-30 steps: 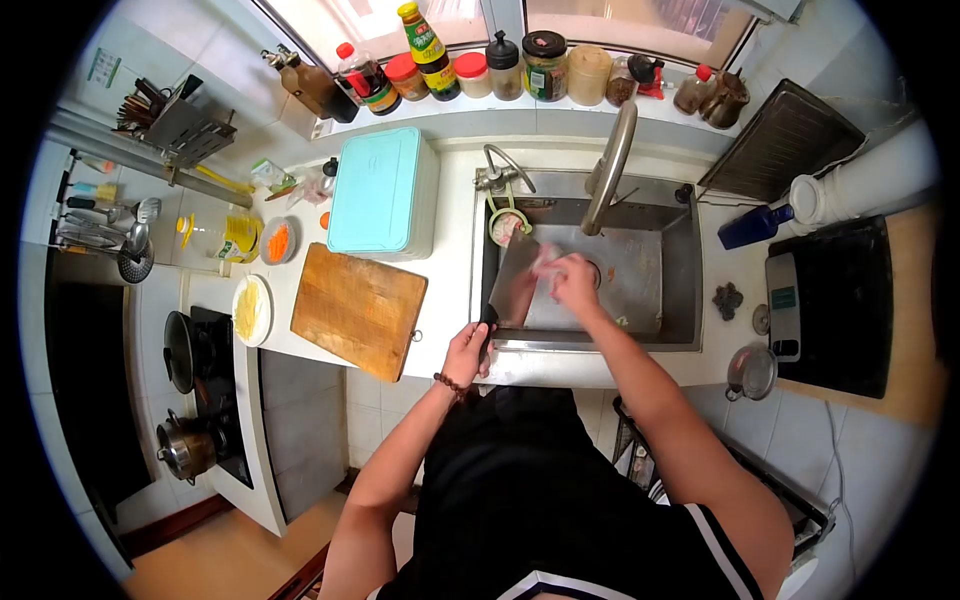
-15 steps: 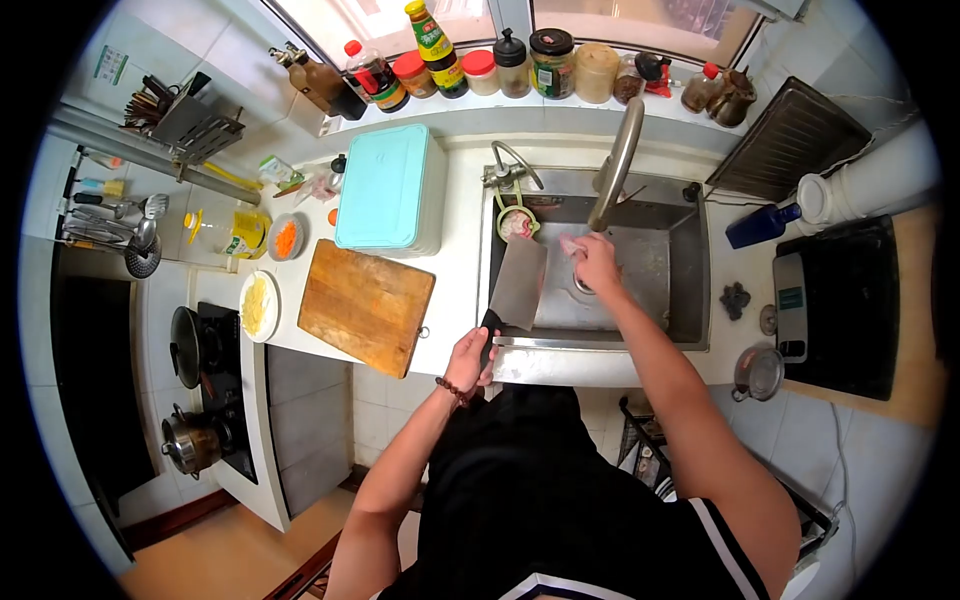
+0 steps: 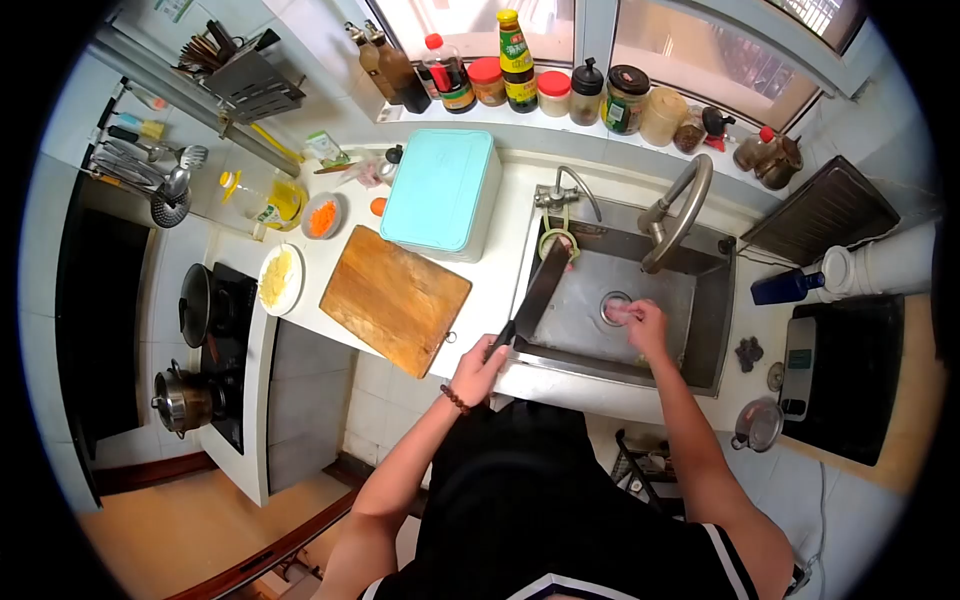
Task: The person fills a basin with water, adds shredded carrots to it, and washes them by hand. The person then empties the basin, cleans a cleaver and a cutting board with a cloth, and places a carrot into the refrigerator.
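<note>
My left hand [image 3: 478, 376] is closed round the black handle of a cleaver [image 3: 545, 293]. The blade slants over the left side of the steel sink [image 3: 672, 300], seen at a narrow angle. Low in the basin, beside the round drain, my right hand [image 3: 648, 328] pinches a soft pinkish piece [image 3: 620, 312]; whether it is meat or a cloth I cannot tell. A green-rimmed strainer [image 3: 558, 243] hangs in the sink's back left corner near the blade's tip, with something pale and pink inside. Above the basin arches the faucet [image 3: 680, 215].
Left of the sink lies a wooden cutting board [image 3: 395, 300], with a turquoise-lidded box [image 3: 440, 190] behind it. A bowl of shredded carrot [image 3: 322, 219] and a plate of pale yellow shreds [image 3: 280, 281] stand further left. Jars and bottles line the windowsill; a glass cup [image 3: 758, 424] sits right.
The view has shifted, so the counter appears further right. The cleaver's blade has turned from broadside to a narrower angle. My right hand has moved toward the basin's front right with the pinkish piece.
</note>
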### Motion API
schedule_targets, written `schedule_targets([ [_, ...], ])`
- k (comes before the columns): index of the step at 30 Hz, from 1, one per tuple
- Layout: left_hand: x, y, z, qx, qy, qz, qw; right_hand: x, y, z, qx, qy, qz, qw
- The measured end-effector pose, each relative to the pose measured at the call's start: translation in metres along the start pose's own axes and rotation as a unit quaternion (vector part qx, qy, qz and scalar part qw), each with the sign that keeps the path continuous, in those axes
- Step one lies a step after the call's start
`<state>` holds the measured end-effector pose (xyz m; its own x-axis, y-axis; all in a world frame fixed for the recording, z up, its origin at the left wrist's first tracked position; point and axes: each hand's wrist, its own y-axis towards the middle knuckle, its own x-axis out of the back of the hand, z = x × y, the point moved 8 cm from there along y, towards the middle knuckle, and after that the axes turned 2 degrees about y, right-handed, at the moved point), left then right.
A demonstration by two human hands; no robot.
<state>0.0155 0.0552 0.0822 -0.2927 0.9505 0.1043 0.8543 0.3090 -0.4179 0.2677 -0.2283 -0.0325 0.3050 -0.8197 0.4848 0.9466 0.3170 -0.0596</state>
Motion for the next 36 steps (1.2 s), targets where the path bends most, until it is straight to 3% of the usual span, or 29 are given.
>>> schedule_targets([
  [1, 0.005, -0.001, -0.005, -0.008, 0.015, -0.008, 1.000, 0.002, -0.010, 0.004, 0.000, 0.000, 0.000, 1.000],
  [3, 0.013, -0.001, 0.004, 0.009, -0.017, -0.028, 0.999, -0.016, -0.034, 0.007, -0.172, 0.157, 0.149, 0.961],
  [5, 0.020, -0.001, 0.011, -0.007, -0.012, -0.055, 0.998, -0.032, -0.050, 0.015, -0.109, 0.149, 0.173, 0.967],
  [7, 0.027, -0.007, 0.007, 0.015, -0.026, -0.068, 0.997, -0.062, -0.069, 0.015, -0.162, 0.401, 0.226, 0.873],
  [8, 0.041, -0.006, -0.009, -0.041, 0.080, -0.109, 0.990, -0.065, -0.064, 0.075, -0.044, 0.223, 0.266, 0.937],
  [9, 0.046, -0.010, -0.024, -0.086, 0.187, -0.132, 0.970, -0.054, -0.081, 0.154, 0.071, 0.035, 0.273, 0.959],
  [10, 0.047, -0.012, -0.026, -0.052, 0.196, -0.116, 0.972, -0.047, -0.097, 0.200, 0.133, 0.001, 0.258, 0.957],
  [11, 0.055, -0.014, -0.052, -0.102, 0.236, -0.129, 0.958, -0.055, -0.087, 0.249, 0.229, -0.034, 0.255, 0.939],
  [13, 0.064, -0.014, -0.066, -0.095, 0.287, -0.098, 0.948, -0.058, -0.089, 0.294, 0.236, -0.010, 0.253, 0.938],
  [15, 0.087, -0.018, -0.098, -0.150, 0.352, -0.067, 0.921, -0.082, -0.078, 0.374, 0.348, -0.130, 0.231, 0.900],
  [17, 0.107, -0.025, -0.126, -0.167, 0.364, -0.034, 0.916, -0.099, -0.069, 0.415, 0.446, -0.135, 0.216, 0.858],
  [21, 0.159, -0.042, -0.189, -0.197, 0.412, -0.013, 0.889, -0.125, -0.045, 0.480, 0.500, -0.197, 0.245, 0.807],
  [23, 0.197, -0.048, -0.222, -0.193, 0.490, 0.011, 0.850, -0.140, -0.038, 0.522, 0.533, -0.209, 0.241, 0.783],
  [25, 0.254, -0.051, -0.278, -0.274, 0.513, 0.019, 0.813, -0.167, -0.028, 0.572, 0.541, -0.233, 0.223, 0.777],
  [27, 0.279, -0.052, -0.301, -0.290, 0.562, 0.020, 0.775, -0.173, -0.024, 0.601, 0.563, -0.208, 0.232, 0.766],
  [28, 0.320, -0.047, -0.318, -0.321, 0.581, 0.022, 0.748, -0.193, -0.016, 0.645, 0.583, -0.223, 0.171, 0.762],
  [29, 0.334, -0.051, -0.340, -0.331, 0.600, 0.020, 0.728, -0.197, -0.011, 0.664, 0.581, -0.225, 0.172, 0.763],
  [31, 0.398, -0.060, -0.427, -0.336, 0.679, -0.003, 0.652, -0.219, -0.004, 0.730, 0.613, -0.235, 0.094, 0.748],
  [33, 0.427, -0.068, -0.466, -0.382, 0.708, -0.054, 0.591, -0.229, 0.006, 0.767, 0.622, -0.227, 0.057, 0.747],
  [36, 0.514, -0.081, -0.570, -0.489, 0.673, -0.181, 0.525, -0.255, 0.057, 0.874, 0.592, -0.154, -0.010, 0.791],
])
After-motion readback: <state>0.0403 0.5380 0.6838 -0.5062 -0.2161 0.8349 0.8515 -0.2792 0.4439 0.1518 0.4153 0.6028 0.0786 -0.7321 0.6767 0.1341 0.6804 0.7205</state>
